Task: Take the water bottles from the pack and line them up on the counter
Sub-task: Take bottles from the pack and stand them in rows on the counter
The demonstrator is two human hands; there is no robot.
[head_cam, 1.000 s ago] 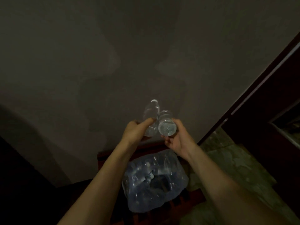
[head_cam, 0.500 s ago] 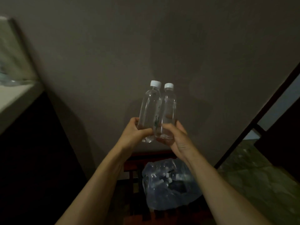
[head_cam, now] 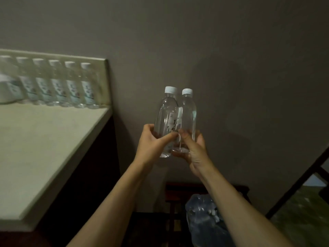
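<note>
While the left hand [head_cam: 151,145] curls its fingers round the left bottle [head_cam: 166,122], thumb across the front, the right hand [head_cam: 193,150] grips the right bottle [head_cam: 188,118] low down. Both stand upright and touching, held in the air right of the counter [head_cam: 44,139]. On that counter a row of bottles [head_cam: 58,86] lines its back wall. Below the hands lies the plastic pack [head_cam: 206,223].
</note>
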